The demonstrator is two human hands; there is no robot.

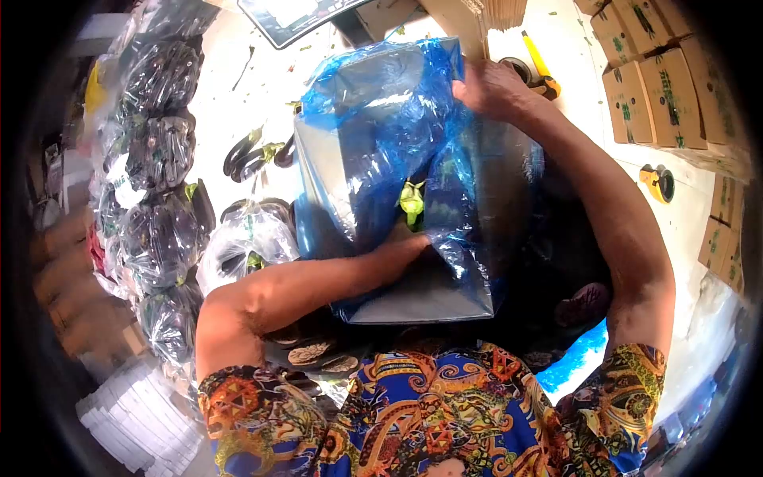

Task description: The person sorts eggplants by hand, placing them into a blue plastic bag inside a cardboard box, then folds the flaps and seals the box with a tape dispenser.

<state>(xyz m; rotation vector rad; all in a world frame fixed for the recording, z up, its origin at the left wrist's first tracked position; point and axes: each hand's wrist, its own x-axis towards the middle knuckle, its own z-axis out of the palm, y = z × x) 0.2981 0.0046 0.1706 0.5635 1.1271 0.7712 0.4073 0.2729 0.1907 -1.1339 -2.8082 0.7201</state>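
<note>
A box-like container [413, 306] stands in front of me, lined with a blue plastic bag [369, 159] that drapes over its edges. My left hand [404, 242] reaches into the bag's opening, and its fingers are hidden there. Just beyond that hand a green stem end [411, 200] shows in the opening. At the container's far right corner my right hand [489, 86] is closed on the edge of the blue bag.
Plastic bags of dark eggplants [163, 151] line the left side. A whitish bag [250, 238] and loose eggplants [242, 155] lie left of the container. Cardboard boxes [652, 95] are stacked at right. A yellow cutter [536, 54] and tape roll [657, 184] lie nearby.
</note>
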